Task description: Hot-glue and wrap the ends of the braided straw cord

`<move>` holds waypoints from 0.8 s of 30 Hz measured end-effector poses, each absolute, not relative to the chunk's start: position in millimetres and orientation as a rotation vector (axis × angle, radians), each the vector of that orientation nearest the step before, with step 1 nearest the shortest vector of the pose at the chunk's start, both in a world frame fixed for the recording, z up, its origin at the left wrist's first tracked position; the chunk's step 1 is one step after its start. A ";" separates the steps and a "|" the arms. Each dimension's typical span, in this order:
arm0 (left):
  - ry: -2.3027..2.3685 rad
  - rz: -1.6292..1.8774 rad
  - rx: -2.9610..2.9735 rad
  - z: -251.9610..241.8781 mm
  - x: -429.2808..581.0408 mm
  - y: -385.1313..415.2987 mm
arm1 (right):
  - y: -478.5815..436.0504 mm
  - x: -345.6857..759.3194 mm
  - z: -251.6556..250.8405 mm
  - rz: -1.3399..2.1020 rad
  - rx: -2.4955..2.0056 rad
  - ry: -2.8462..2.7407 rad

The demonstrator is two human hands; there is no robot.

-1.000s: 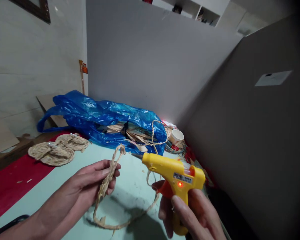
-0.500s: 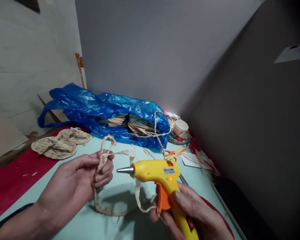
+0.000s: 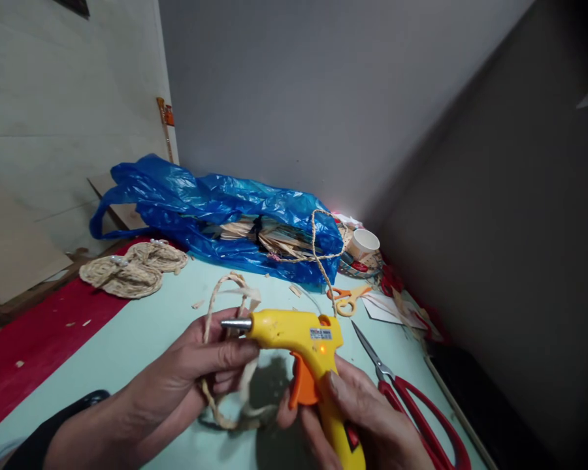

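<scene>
Right hand grips the yellow glue gun, lower centre; left hand holds the braided cord beside it, apparently unfinished; woven pieces at frame left look complete.

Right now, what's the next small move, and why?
I'd probably draw the glue gun back slightly from the left hand: the gun's light is lit, and its metal tip appears close to the fingers holding the cord.

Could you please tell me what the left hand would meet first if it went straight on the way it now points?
Probably the yellow glue gun, whose barrel appears right by the thumb of the left hand, though depth is unclear.
</scene>
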State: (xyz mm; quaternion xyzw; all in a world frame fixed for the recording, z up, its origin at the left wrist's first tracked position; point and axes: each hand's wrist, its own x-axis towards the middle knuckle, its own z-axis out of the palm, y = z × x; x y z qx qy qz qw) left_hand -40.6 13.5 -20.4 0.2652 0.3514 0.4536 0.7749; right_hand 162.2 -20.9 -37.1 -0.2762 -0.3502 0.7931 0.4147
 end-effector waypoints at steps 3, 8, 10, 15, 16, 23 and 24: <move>0.754 0.991 0.540 -23.8 -43.0 14.0 | -22.8 159.9 -34.0 2.006 -0.789 -0.814; 0.794 1.020 0.507 -29.0 -47.8 16.3 | -22.2 168.5 -14.8 1.928 -0.820 -0.810; 0.825 1.052 0.527 -29.9 -47.5 18.5 | -20.6 176.3 -8.9 1.859 -0.766 -0.776; 0.863 1.017 0.638 -29.4 -44.1 20.4 | -16.2 188.3 -11.1 1.692 -0.747 -0.584; 0.878 0.990 0.654 -28.6 -43.6 19.4 | -15.4 187.7 -13.2 1.667 -0.774 -0.543; 0.924 0.806 0.854 -23.2 -35.9 7.5 | -15.5 163.4 -26.6 1.412 -1.004 -0.659; 0.914 0.804 0.871 -23.7 -33.3 6.0 | -16.5 158.6 -28.6 1.396 -1.034 -0.726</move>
